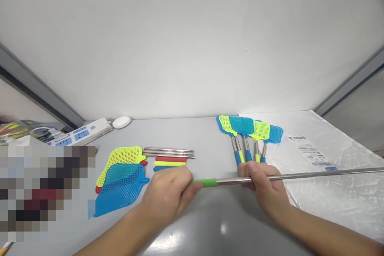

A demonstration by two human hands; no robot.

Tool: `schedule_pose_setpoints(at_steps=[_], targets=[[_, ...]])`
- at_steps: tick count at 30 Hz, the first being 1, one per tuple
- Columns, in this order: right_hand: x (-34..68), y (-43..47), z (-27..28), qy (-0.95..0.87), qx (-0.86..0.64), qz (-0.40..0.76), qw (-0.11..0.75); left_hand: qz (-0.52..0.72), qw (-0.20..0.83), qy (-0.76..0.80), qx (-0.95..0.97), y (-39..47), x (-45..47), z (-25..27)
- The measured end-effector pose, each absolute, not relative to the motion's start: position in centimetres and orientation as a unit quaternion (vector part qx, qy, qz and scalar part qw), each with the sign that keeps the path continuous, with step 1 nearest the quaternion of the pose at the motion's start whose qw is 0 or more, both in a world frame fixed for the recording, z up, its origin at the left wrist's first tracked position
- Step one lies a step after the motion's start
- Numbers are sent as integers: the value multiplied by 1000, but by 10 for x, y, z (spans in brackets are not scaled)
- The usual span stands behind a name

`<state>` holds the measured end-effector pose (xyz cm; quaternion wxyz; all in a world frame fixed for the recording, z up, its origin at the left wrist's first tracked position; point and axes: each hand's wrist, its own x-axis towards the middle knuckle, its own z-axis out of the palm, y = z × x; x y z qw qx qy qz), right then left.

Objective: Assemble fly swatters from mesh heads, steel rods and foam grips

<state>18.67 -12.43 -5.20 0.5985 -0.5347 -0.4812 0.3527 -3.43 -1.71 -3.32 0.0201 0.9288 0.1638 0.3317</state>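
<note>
My left hand (168,192) is wrapped round a green handle grip (209,183). From that grip a thin metal telescopic rod (327,173) runs right, past the frame's edge, so its far end is hidden. The fingers of my right hand (264,184) are closed round the rod's thicker part. Behind my left hand lie red, yellow and blue handle grips (170,164) and several metal rods (168,152). Loose fly swatter heads, a yellow one (120,158) and a blue one (123,188) with a red edge showing beneath, lie to the left.
Several assembled fly swatters (246,126) are fanned out behind my right hand. Plastic wrapping with a label (310,152) covers the table's right side. At the back left are a power strip (81,133) and a white oval object (121,122). The lower left is pixelated.
</note>
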Motion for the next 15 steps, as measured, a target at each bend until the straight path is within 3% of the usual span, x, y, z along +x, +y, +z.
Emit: schedule_pose_setpoints(at_steps=[8, 15], targets=[[192, -121, -56, -525, -570, 349, 527, 304, -19, 171, 937, -12, -34, -37], [211, -111, -57, -432, -513, 354, 652, 337, -49, 181, 923, 16, -55, -36]])
